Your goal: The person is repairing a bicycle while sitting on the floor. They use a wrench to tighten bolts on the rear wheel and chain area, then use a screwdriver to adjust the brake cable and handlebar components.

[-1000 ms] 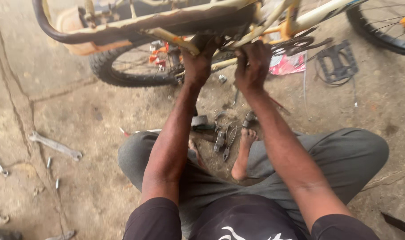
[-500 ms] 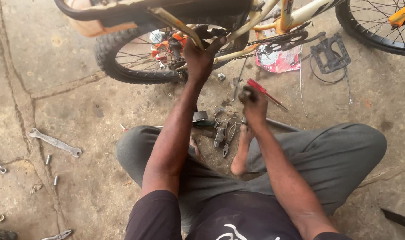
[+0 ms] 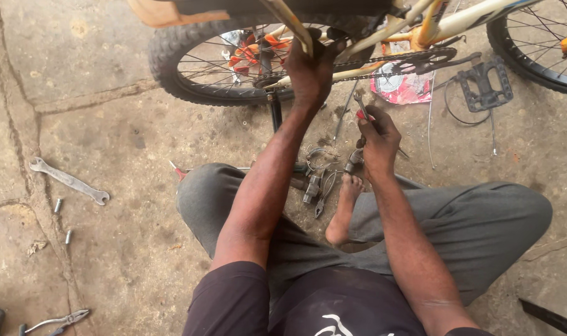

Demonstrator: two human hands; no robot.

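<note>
I sit cross-legged on a concrete floor in front of a bicycle. My left hand [image 3: 311, 70] grips a yellowish frame tube [image 3: 289, 28] of the bicycle, just above the rear wheel [image 3: 190, 74] and beside the chain [image 3: 383, 62]. My right hand [image 3: 378, 138] is lower, near my bare foot [image 3: 345, 208], and is closed on a small metal tool with a red handle [image 3: 362, 106] that points up toward the chain. Between my legs lie pliers and small metal parts [image 3: 317, 183].
A flat spanner [image 3: 68, 180] lies on the floor at left with loose bolts [image 3: 59, 205] near it. Pliers [image 3: 56, 322] rest at the bottom left. A black pedal [image 3: 484, 82] and cables lie at right, beside a red-and-white packet [image 3: 403, 87]. The front wheel [image 3: 538, 43] fills the top right.
My right hand left the bicycle frame, came down toward my foot and now holds the red-handled tool. My left hand stayed on the frame. The view shifted down.
</note>
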